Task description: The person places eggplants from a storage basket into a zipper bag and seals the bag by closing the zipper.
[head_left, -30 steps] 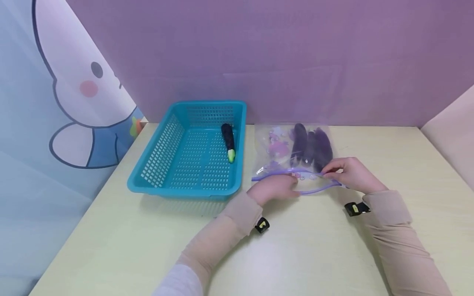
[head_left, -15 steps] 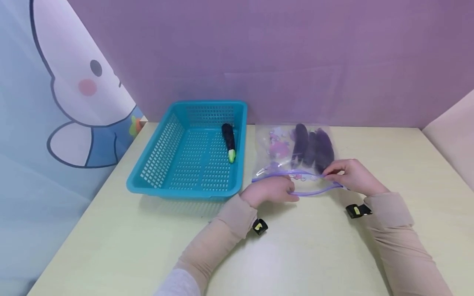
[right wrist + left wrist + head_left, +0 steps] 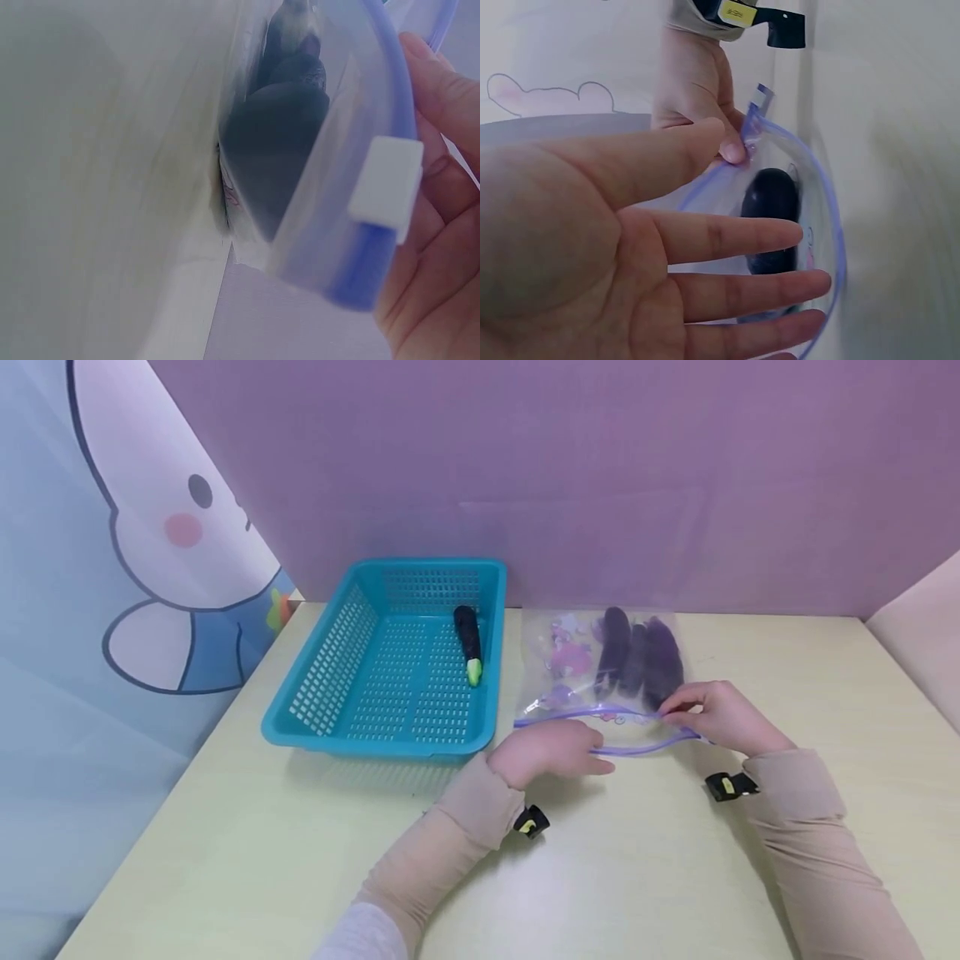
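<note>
A clear zip bag point(image 3: 570, 658) with pink prints and a purple-blue zip edge lies flat, its mouth parted toward me. Inside it are several dark purple eggplants point(image 3: 615, 647), and one eggplant end point(image 3: 771, 196) shows through the opening in the left wrist view. My right hand point(image 3: 716, 717) pinches the bag's upper zip edge near the right corner, close to the white slider point(image 3: 388, 184). At the mouth, my left hand point(image 3: 551, 750) has its fingers straight and spread, with fingertips overlapping the lower zip edge in the left wrist view.
To the left of the bag stands a turquoise plastic basket point(image 3: 277, 722) with perforated walls. One eggplant point(image 3: 467, 635) with a green stem lies along its right side. A purple backdrop point(image 3: 585, 485) rises behind the pale table point(image 3: 615, 877).
My left fingers have come down slightly from the upper zip edge toward the lower one. The right hand keeps its pinch, and bag and basket stay where they were.
</note>
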`<action>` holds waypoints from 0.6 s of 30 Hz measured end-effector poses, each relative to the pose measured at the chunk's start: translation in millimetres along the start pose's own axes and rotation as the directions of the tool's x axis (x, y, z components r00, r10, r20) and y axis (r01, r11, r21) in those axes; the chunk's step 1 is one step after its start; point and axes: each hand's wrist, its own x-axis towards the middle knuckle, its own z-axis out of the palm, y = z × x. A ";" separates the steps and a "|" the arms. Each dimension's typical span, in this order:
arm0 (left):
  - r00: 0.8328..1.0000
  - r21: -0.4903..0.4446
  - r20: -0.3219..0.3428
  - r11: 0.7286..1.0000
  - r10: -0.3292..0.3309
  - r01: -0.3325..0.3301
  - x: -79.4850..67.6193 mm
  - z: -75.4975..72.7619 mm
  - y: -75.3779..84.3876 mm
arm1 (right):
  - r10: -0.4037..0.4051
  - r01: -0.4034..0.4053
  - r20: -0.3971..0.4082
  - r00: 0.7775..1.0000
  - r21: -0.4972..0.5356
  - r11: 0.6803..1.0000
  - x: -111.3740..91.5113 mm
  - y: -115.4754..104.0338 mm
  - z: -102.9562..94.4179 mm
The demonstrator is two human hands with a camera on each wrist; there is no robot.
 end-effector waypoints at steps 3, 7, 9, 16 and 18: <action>1.000 0.008 0.008 1.000 -0.007 0.007 -3.3 -1.6 2.9 | 0.007 -0.007 0.000 1.000 0.002 1.000 -0.2 -0.6 0.1; 1.000 0.015 0.009 1.000 -0.011 0.010 -7.6 -4.3 6.0 | 0.002 -0.002 -0.002 1.000 0.003 1.000 0.4 -1.1 -0.1; 1.000 0.021 0.004 1.000 -0.012 0.011 -9.8 -5.7 7.4 | -0.005 0.005 -0.003 1.000 0.004 1.000 0.3 -0.7 0.3; 0.999 0.036 -0.042 0.999 0.000 0.001 -19.0 -11.1 11.1 | -0.014 0.014 0.003 1.000 0.012 1.000 0.1 -0.1 1.2; 0.998 0.028 -0.056 1.000 -0.010 0.012 -21.8 -13.0 11.1 | -0.017 0.017 0.002 1.000 0.014 1.000 0.1 -0.2 1.3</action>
